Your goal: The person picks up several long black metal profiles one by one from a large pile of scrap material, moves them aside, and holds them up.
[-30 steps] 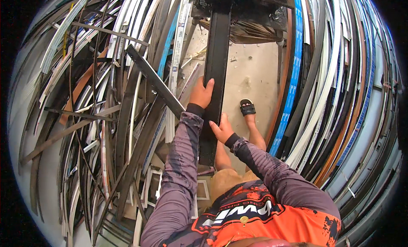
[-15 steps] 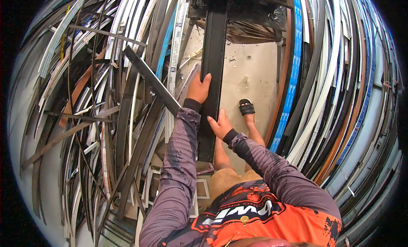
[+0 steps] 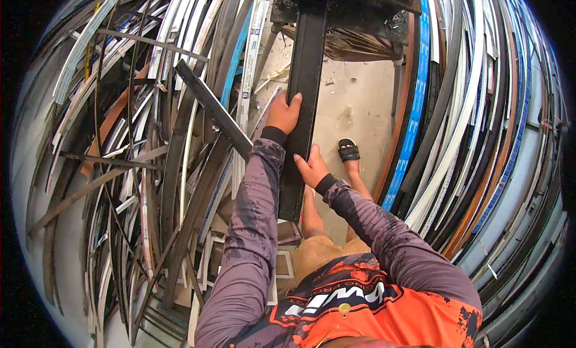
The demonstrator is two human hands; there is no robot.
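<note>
A long black profile strip runs away from me, its near end above my thigh and its far end at a dark, dirty bench. My left hand is closed round its left edge about midway, thumb on the top face. Nearer to me, my right hand grips the right edge, with the thumb on top and the other fingers partly hidden. What the far end does on the bench cannot be made out.
Piles of long strips in white, black and brown lean on my left and right. A shorter black bar slants out beside my left forearm. White frames lie by my legs. Small scraps dot the pale floor.
The black strip has slid slightly away from me, toward the bench, and both hands have moved a little forward with it. Their grips look the same.
</note>
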